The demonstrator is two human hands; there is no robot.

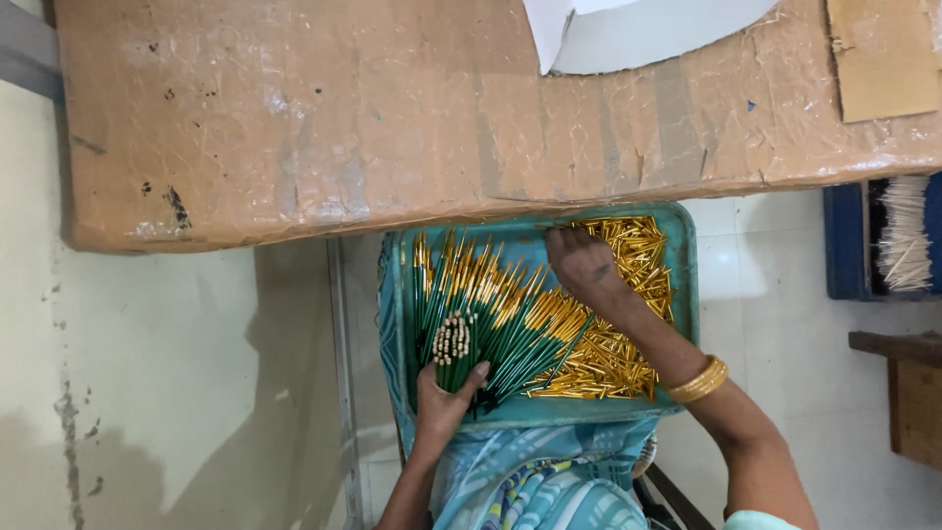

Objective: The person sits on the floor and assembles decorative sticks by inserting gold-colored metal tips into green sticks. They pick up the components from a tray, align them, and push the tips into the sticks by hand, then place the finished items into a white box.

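Green sticks (491,324) between both hands.

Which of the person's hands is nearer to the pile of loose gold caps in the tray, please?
Right. The right hand rests on the gold caps; the left hand grips the green sticks beside them.

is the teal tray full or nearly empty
Full: the teal tray holds green sticks on its left and gold caps on its right.
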